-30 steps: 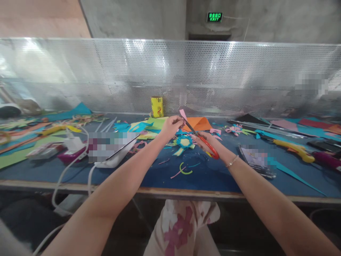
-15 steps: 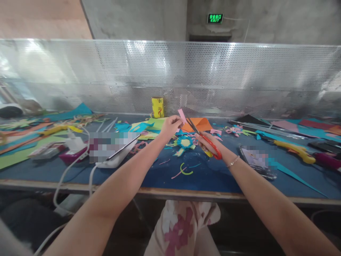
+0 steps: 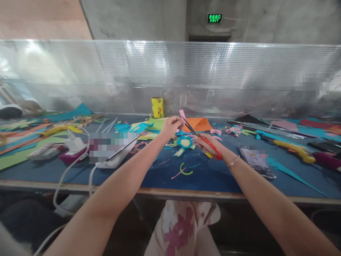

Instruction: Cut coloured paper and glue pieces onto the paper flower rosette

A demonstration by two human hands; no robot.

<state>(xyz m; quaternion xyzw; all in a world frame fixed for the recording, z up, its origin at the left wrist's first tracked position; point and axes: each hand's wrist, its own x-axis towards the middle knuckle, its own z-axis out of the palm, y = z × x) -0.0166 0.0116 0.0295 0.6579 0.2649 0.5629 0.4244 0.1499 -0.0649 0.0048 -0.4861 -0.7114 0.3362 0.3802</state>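
Scissors (image 3: 215, 146) have moved up to the pink paper strip (image 3: 182, 113), seemingly not yet severed; your left hand (image 3: 170, 126) pinches it, your right hand (image 3: 205, 143) grasps scissors; the blue-edged paper flower (image 3: 185, 143) looks formed.

The left hand (image 3: 173, 127) over there pinches a pink strip (image 3: 182, 114). The right hand (image 3: 204, 143) holds scissors (image 3: 214, 146) (red handles!), blades (image 3: 189, 126) right by the strip. A blue flower (image 3: 184, 142) lies on the table (image 3: 213, 179).
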